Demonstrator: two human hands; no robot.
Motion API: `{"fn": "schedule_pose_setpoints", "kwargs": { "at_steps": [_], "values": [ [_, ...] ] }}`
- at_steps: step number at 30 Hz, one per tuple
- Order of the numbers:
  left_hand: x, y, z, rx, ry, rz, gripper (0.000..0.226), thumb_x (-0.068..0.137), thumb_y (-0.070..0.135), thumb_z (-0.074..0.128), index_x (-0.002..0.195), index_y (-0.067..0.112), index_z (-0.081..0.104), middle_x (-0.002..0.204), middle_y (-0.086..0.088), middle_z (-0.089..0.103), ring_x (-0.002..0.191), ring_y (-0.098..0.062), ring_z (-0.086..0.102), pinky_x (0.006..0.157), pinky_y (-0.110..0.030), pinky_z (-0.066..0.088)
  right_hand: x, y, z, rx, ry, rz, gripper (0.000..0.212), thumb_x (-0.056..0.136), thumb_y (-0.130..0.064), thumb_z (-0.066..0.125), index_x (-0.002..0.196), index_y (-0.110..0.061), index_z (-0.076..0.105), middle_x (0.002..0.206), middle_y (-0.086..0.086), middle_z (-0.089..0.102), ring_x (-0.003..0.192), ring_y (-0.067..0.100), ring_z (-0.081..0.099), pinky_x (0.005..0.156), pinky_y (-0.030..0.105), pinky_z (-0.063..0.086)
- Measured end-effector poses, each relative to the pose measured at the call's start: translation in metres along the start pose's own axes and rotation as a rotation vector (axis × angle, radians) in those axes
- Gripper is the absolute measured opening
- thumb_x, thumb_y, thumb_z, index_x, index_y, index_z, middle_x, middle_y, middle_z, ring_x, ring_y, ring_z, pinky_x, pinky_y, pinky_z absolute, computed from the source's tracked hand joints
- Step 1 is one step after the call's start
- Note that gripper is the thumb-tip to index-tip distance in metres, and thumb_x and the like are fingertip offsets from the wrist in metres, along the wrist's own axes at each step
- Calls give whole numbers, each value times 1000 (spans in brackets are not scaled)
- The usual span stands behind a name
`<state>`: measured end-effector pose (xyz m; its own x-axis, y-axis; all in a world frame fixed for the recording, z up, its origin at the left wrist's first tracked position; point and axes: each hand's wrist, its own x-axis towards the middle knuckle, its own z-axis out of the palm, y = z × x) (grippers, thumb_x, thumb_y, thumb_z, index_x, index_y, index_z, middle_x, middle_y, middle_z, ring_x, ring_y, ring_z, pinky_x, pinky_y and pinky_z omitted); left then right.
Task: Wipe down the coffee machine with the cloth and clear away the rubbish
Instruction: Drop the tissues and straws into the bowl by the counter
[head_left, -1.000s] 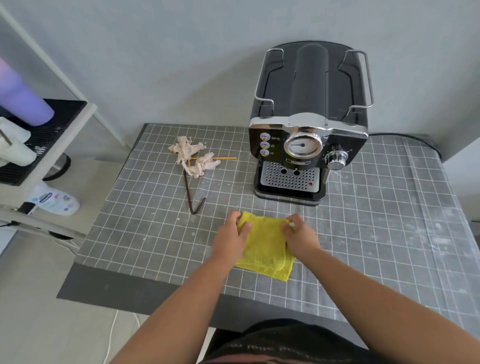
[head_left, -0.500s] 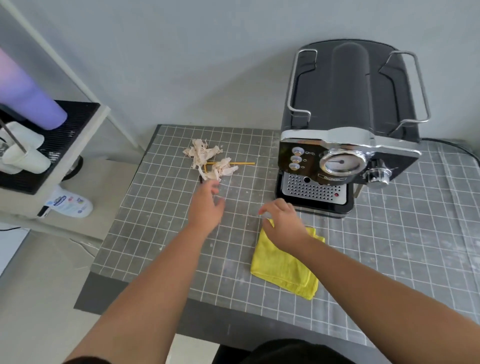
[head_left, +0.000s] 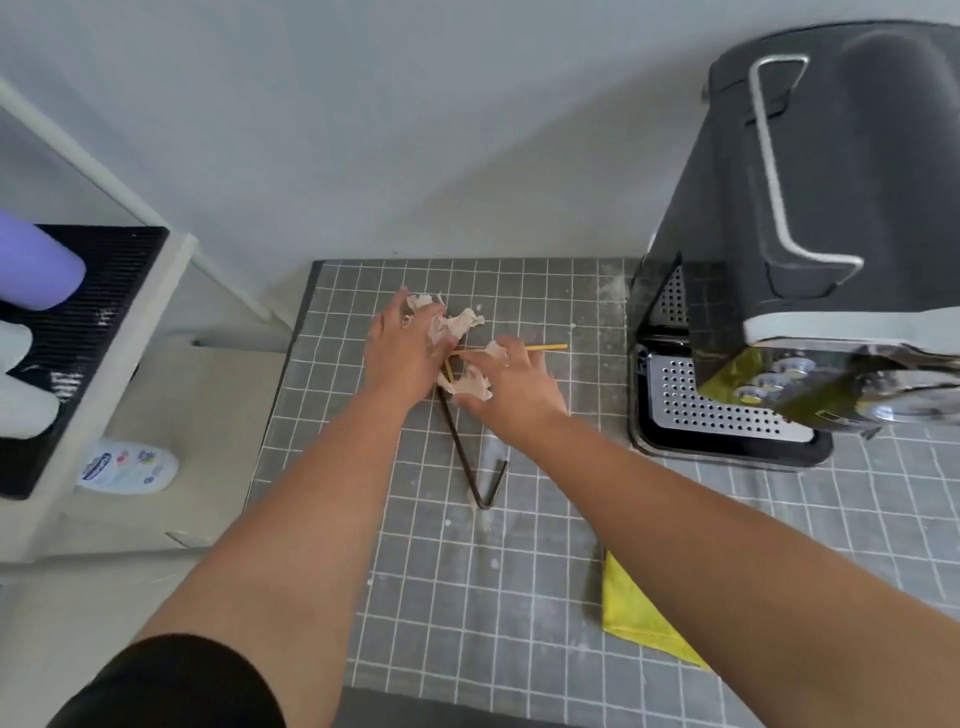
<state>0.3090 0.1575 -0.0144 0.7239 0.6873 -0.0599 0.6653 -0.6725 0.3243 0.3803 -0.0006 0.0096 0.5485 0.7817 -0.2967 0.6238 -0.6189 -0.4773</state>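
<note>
Crumpled beige paper scraps (head_left: 464, 323) lie at the far left of the grid mat with a thin yellow stick (head_left: 543, 347) and a dark bent straw (head_left: 464, 470). My left hand (head_left: 402, 356) rests on the far scraps, its fingers closing over them. My right hand (head_left: 514, 384) curls over the nearer scrap (head_left: 474, 388) beside the yellow stick. The yellow cloth (head_left: 631, 616) lies folded on the mat near the front edge, partly hidden by my right forearm. The black and chrome coffee machine (head_left: 789, 234) stands at the right, apart from both hands.
The grey grid mat (head_left: 415, 597) covers the table, whose left edge drops to the floor. A white shelf unit (head_left: 130, 332) stands to the left with a purple bottle (head_left: 36, 265) on it. A white plastic bottle (head_left: 127, 467) lies on the floor below.
Both hands let go of the yellow cloth and reached forward and left to the paper scraps. The cloth stays on the mat. The view swung left.
</note>
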Motion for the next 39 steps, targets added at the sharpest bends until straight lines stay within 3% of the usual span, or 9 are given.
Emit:
{"fn": "schedule_pose_setpoints", "kwargs": {
  "at_steps": [4, 7, 10, 18, 22, 25, 29, 34, 39],
  "values": [
    [21, -17, 9, 8, -126, 111, 51, 92, 48, 54, 141, 39, 43, 155, -10, 27, 141, -36, 25, 115, -49, 24, 16, -1, 19, -24, 28, -23, 27, 95, -35, 52, 119, -33, 63, 142, 0, 33, 128, 29, 31, 104, 45, 38],
    [27, -21, 17, -135, -74, 167, 38, 94, 21, 58, 131, 24, 58, 123, -14, 51, 111, -33, 51, 96, -37, 42, 23, 11, 29, -5, 54, -70, 22, 94, -16, 55, 109, -23, 69, 130, 1, 44, 123, 27, 37, 95, 44, 47],
    [24, -20, 15, -216, 20, 133, 32, 93, 6, 53, 121, 14, 66, 110, -14, 57, 93, -24, 55, 79, -28, 42, 26, 19, 31, -19, 105, -100, 25, 90, -3, 57, 108, -16, 68, 119, 2, 51, 114, 27, 47, 86, 39, 51],
    [-24, 5, -17, -533, 160, -23, 30, 91, 13, 62, 118, 24, 69, 104, -3, 70, 82, -17, 63, 74, -24, 48, -46, 30, -18, 433, 382, 105, 13, 87, -9, 62, 93, -12, 73, 101, -4, 64, 83, 11, 60, 70, 6, 39],
    [-99, 61, -7, -741, -43, -57, 29, 85, 22, 72, 113, 29, 69, 97, 16, 68, 77, -1, 64, 69, -17, 51, -129, 62, -24, 564, 389, 249, 10, 84, -7, 68, 90, -14, 71, 92, -7, 61, 79, 4, 56, 69, -1, 37],
    [-148, 111, 14, -854, -194, -61, 23, 77, 18, 79, 99, 21, 74, 86, 11, 73, 72, 5, 66, 65, -16, 50, -192, 88, -19, 574, 448, 353, 17, 83, -8, 68, 84, -25, 63, 83, -8, 65, 70, 0, 57, 61, 8, 39],
    [-194, 182, 32, -826, -384, 146, 17, 77, 2, 75, 91, 12, 76, 84, 7, 73, 71, 14, 63, 64, -6, 45, -262, 121, -19, 647, 630, 488, 30, 83, -9, 70, 84, -37, 58, 81, -14, 67, 77, -4, 59, 63, 6, 42],
    [-245, 261, 56, -629, -649, 472, 20, 80, 7, 71, 95, 20, 77, 93, 11, 74, 79, 14, 63, 74, -7, 48, -346, 176, -17, 629, 813, 674, 32, 82, -9, 70, 94, -37, 62, 87, -16, 64, 77, -6, 58, 66, 5, 40],
    [-314, 335, 86, -554, -870, 592, 19, 84, 15, 70, 102, 18, 76, 97, 1, 76, 83, -4, 68, 74, -12, 50, -447, 226, 3, 725, 954, 923, 37, 83, -9, 69, 114, -29, 64, 97, -8, 62, 82, 7, 57, 80, 23, 47]
  ]
}}
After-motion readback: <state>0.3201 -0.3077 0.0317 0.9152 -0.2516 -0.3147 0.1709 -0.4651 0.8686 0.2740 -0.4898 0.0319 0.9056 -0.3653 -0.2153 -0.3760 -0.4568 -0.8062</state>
